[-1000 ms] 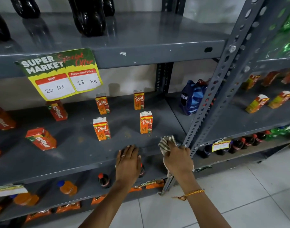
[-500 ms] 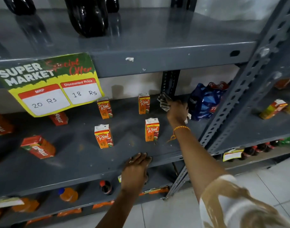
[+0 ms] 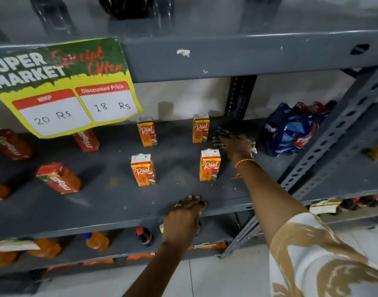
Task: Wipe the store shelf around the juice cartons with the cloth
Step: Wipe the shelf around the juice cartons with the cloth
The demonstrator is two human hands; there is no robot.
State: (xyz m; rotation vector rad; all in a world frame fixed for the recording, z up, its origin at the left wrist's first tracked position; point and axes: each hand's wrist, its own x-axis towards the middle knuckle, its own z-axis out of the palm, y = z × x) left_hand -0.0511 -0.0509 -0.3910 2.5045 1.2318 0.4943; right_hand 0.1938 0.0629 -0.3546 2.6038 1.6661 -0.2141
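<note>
Several orange juice cartons stand on the grey shelf [image 3: 110,202]: two at the back [image 3: 147,131] [image 3: 201,128] and two nearer the front [image 3: 143,170] [image 3: 210,165]. My right hand [image 3: 237,145] presses a striped cloth [image 3: 221,135] flat on the shelf at the back right, just right of the back carton and behind the front right carton. My left hand [image 3: 183,217] rests palm down on the shelf's front edge, fingers together, holding nothing.
Red juice cartons [image 3: 59,179] lie on their sides at the left. A blue plastic pack of bottles [image 3: 291,129] sits right of the cloth. A slotted upright post [image 3: 325,151] stands at the right. A price sign [image 3: 65,88] hangs from the upper shelf. Bottles fill the lower shelf [image 3: 95,241].
My right hand carried the cloth from the shelf's front edge to the back right, then edged slightly towards the back carton. My left hand stayed on the front edge.
</note>
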